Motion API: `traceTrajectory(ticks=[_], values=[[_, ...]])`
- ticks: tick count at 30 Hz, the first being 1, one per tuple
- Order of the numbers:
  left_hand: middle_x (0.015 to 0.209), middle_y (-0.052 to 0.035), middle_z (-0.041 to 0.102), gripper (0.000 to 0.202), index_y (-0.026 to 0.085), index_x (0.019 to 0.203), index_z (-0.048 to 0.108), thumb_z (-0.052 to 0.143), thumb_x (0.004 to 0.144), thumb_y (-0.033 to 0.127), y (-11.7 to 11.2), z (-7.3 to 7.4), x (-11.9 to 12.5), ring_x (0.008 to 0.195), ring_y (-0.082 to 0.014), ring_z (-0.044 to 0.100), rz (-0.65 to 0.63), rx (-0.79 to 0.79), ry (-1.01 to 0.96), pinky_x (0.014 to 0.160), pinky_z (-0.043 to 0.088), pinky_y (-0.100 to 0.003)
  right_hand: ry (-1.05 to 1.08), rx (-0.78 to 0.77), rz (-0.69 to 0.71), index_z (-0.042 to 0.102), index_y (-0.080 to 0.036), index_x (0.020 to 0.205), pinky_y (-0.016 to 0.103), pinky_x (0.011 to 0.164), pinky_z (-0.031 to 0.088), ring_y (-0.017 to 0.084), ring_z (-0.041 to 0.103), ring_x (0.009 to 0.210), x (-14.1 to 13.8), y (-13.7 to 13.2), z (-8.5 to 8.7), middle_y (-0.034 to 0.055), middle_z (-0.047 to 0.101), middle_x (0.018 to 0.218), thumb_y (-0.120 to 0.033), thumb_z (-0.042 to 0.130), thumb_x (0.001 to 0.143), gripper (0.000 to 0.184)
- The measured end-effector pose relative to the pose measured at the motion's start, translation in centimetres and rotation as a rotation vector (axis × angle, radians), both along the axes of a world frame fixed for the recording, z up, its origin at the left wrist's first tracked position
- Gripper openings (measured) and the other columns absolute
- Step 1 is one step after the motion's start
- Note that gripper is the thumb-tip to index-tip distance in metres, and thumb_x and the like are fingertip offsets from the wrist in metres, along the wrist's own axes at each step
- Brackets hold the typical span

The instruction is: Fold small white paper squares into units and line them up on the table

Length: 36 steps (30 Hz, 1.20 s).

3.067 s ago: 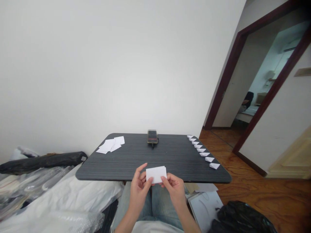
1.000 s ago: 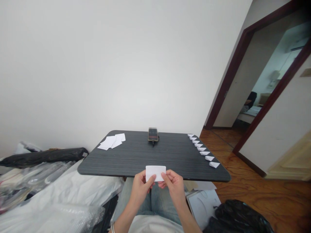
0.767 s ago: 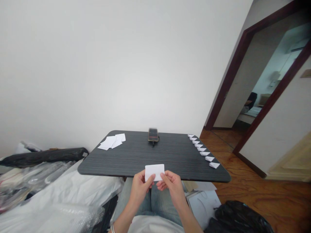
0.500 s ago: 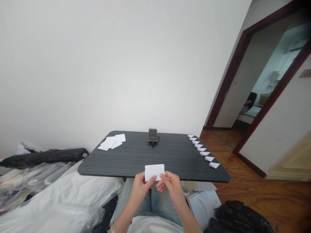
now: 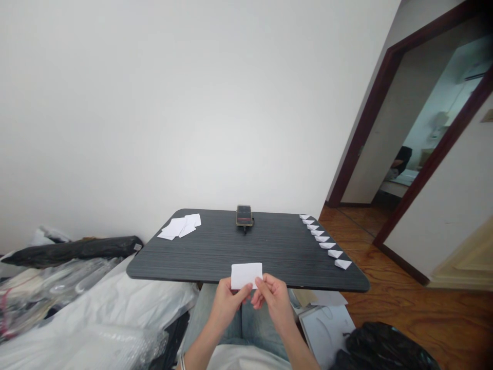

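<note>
A small white rectangle of paper (image 5: 245, 274) is held up near the table's front edge, over my lap. My left hand (image 5: 228, 299) pinches its lower left part, with the thumb lying across the front. At the lower right, my right hand (image 5: 272, 295) grips the same paper between thumb and curled fingers. The backs of the fingers behind the sheet are hidden. Several loose white sheets (image 5: 178, 227) overlap at the table's left. Along the right edge runs a row of several small folded white papers (image 5: 324, 245).
A small device with a dark screen (image 5: 244, 216) stands at the back middle of the dark table (image 5: 215, 252). Plastic-wrapped bundles (image 5: 96, 308) lie at the left. A black bag (image 5: 385, 347) and a white paper bag (image 5: 327, 329) are at the lower right, beside the wooden floor.
The view has shifted slightly, so everything sits a little further right. The right thumb has moved slightly up along the paper; both hands still hold it.
</note>
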<state>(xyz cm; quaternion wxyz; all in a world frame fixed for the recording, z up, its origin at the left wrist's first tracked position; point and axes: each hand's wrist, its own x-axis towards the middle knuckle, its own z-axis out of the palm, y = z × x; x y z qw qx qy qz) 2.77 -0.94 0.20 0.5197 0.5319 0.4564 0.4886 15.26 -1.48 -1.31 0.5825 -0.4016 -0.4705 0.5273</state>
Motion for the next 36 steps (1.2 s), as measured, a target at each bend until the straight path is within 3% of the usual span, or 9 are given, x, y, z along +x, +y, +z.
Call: traceTrajectory(ticks=[4,9,14,25,32,36], values=[[0.044,0.0022,0.053,0.033,0.012,0.058,0.058,0.067,0.064,0.043,0.4,0.0,-0.6,0.036,-0.0065,0.037,-0.021,-0.001,-0.004,0.035,0.024,-0.017,-0.009,-0.001,-0.042,0.052,-0.016,0.058,0.016,0.035,0.039,0.008,0.051,0.031,0.4,0.2,0.2,0.0002,0.061,0.041,-0.052,0.061,0.074,0.04],[0.043,0.0033,0.051,0.038,0.015,0.05,0.05,0.067,0.063,0.047,0.7,0.1,-1.2,0.036,-0.0061,0.036,0.013,0.039,0.009,0.035,0.023,-0.017,-0.018,0.015,-0.067,0.052,-0.016,0.058,0.016,0.037,0.041,0.008,0.052,0.033,0.8,0.3,0.3,0.0004,0.062,0.042,-0.051,0.061,0.074,0.04],[0.046,0.0028,0.052,0.036,0.015,0.054,0.051,0.064,0.069,0.046,0.8,-0.3,-1.6,0.039,-0.007,0.039,0.045,0.086,0.03,0.037,0.026,-0.017,-0.032,0.01,-0.086,0.051,-0.016,0.059,0.016,0.035,0.04,0.009,0.052,0.032,0.6,0.5,0.1,0.001,0.062,0.042,-0.053,0.06,0.074,0.041],[0.055,-0.0018,0.056,0.044,0.013,0.061,0.057,0.051,0.076,0.053,1.3,-1.0,-1.6,0.045,-0.0102,0.048,-0.051,0.1,-0.037,0.037,0.035,-0.017,-0.088,0.043,-0.138,0.051,-0.016,0.058,0.016,0.036,0.041,0.009,0.052,0.033,1.1,0.8,-0.1,0.0013,0.062,0.042,-0.053,0.058,0.076,0.041],[0.054,0.0012,0.052,0.035,0.013,0.062,0.055,0.062,0.071,0.045,1.2,-0.9,-1.5,0.045,-0.0089,0.045,-0.058,0.088,0.039,0.036,0.031,-0.016,-0.06,0.039,-0.065,0.054,-0.016,0.06,0.016,0.037,0.04,0.008,0.051,0.034,0.9,0.7,0.0,0.0,0.061,0.043,-0.051,0.061,0.075,0.039],[0.054,0.002,0.05,0.033,0.013,0.063,0.055,0.06,0.073,0.044,0.9,-0.6,-1.4,0.047,-0.0093,0.044,-0.046,0.118,0.058,0.037,0.031,-0.017,0.001,-0.025,0.059,0.06,-0.013,0.065,0.016,0.037,0.039,0.008,0.051,0.036,0.9,1.1,-0.1,0.0008,0.063,0.046,-0.047,0.072,0.063,0.037]])
